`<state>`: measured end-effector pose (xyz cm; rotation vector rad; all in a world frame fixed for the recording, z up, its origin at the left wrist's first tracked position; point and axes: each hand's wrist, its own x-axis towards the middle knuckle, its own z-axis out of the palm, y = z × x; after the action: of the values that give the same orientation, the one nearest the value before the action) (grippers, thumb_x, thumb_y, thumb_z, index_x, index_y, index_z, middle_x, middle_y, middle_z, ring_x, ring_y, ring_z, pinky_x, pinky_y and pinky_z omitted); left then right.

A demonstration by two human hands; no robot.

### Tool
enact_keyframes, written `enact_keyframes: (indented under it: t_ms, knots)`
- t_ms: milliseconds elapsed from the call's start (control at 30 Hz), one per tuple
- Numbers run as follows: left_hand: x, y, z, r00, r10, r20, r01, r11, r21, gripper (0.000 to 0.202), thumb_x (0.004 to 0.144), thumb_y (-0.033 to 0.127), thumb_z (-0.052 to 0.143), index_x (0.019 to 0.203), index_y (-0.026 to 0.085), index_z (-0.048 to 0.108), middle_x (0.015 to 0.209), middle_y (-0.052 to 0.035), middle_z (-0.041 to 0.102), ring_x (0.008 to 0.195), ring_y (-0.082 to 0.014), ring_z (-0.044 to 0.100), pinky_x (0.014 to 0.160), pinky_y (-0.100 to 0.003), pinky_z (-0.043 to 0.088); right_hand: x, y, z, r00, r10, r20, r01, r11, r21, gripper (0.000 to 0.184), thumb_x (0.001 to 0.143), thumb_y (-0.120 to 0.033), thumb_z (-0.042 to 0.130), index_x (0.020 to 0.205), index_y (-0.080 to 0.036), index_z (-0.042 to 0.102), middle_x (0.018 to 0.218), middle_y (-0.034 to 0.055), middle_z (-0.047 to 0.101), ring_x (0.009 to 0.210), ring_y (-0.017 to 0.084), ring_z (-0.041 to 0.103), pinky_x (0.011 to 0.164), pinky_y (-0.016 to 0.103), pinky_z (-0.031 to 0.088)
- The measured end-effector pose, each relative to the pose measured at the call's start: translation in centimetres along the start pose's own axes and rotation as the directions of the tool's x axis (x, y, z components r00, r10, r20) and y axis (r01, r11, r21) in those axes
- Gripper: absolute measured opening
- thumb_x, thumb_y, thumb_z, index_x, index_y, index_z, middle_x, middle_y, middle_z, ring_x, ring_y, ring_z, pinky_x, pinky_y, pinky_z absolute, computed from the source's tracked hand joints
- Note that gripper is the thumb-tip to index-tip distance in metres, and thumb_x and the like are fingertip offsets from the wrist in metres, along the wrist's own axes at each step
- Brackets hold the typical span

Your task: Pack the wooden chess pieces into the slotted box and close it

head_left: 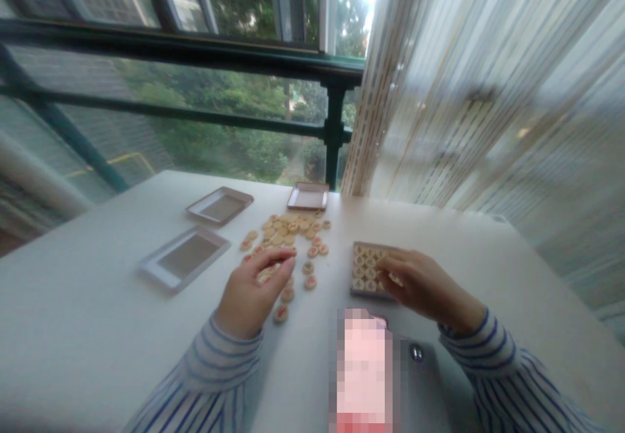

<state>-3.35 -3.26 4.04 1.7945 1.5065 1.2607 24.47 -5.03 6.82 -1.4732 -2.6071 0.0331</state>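
Several round wooden game pieces (293, 228) with red markings lie scattered on the white table (88, 309). My left hand (251, 290) rests over the near pieces, fingers curled down onto them. A small tray (366, 270) holds pieces set in neat rows. My right hand (420, 283) lies on that tray's right side, fingers bent onto the pieces. What each hand's fingertips hold is hidden.
Three shallow trays lie about: one at the left (184, 257), one behind it (219, 205), one at the table's far edge (308, 196). A dark railing (332, 127) and window stand behind, a pale curtain (488, 94) at the right.
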Motion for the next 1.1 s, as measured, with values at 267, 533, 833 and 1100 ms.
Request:
enact_keyframes:
  t_ms: [267, 533, 833, 1100]
  knots:
    - [-1.8, -1.2, -2.6, 0.995, 0.103, 0.005, -0.103, 0.979, 0.176, 0.022, 0.076, 0.037, 0.058, 0.090, 0.022, 0.067, 0.091, -0.0033, 0.070, 0.088, -0.0194, 0.064, 0.087, -0.034, 0.048, 0.4, -1.5, 0.6, 0.998, -0.050, -0.032, 0.050, 0.999, -0.020, 0.014, 0.084, -0.020, 0.046, 0.076, -0.018, 0.057, 0.074, 0.0029, 0.060, 0.071, 0.014, 0.051, 0.064, 0.026, 0.032]
    - [-3.9, -3.9, -2.4, 0.921, 0.373, 0.114, -0.388, 0.839, 0.382, 0.021, 0.075, 0.032, 0.059, 0.091, 0.020, 0.066, 0.098, -0.0078, 0.067, 0.094, -0.0220, 0.061, 0.085, -0.038, 0.048, 1.8, -3.8, 0.3, 0.992, -0.115, 0.060, 0.118, 0.992, -0.045, 0.014, 0.085, -0.022, 0.044, 0.079, -0.018, 0.057, 0.077, 0.0045, 0.061, 0.075, 0.015, 0.053, 0.067, 0.026, 0.032]
    - [-5.3, -6.1, -0.7, 0.903, 0.399, 0.161, -0.420, 0.735, 0.532, 0.024, 0.071, 0.035, 0.061, 0.091, 0.023, 0.066, 0.107, -0.0096, 0.064, 0.100, -0.0287, 0.058, 0.084, -0.047, 0.045, 3.6, -6.6, 1.0, 0.977, -0.176, 0.123, 0.184, 0.981, -0.060, 0.016, 0.084, -0.021, 0.044, 0.086, -0.019, 0.060, 0.079, 0.0047, 0.063, 0.076, 0.016, 0.055, 0.066, 0.027, 0.033]
    - [-5.7, -7.3, 0.2, 0.903, 0.416, 0.104, -0.397, 0.719, 0.570, 0.022, 0.072, 0.036, 0.058, 0.088, 0.023, 0.066, 0.113, -0.0086, 0.061, 0.108, -0.0286, 0.051, 0.094, -0.049, 0.038, 4.6, -8.4, 1.9, 0.957, -0.211, 0.201, 0.229, 0.971, -0.072, 0.017, 0.085, -0.022, 0.041, 0.084, -0.017, 0.057, 0.081, 0.0053, 0.064, 0.072, 0.015, 0.057, 0.059, 0.026, 0.032]
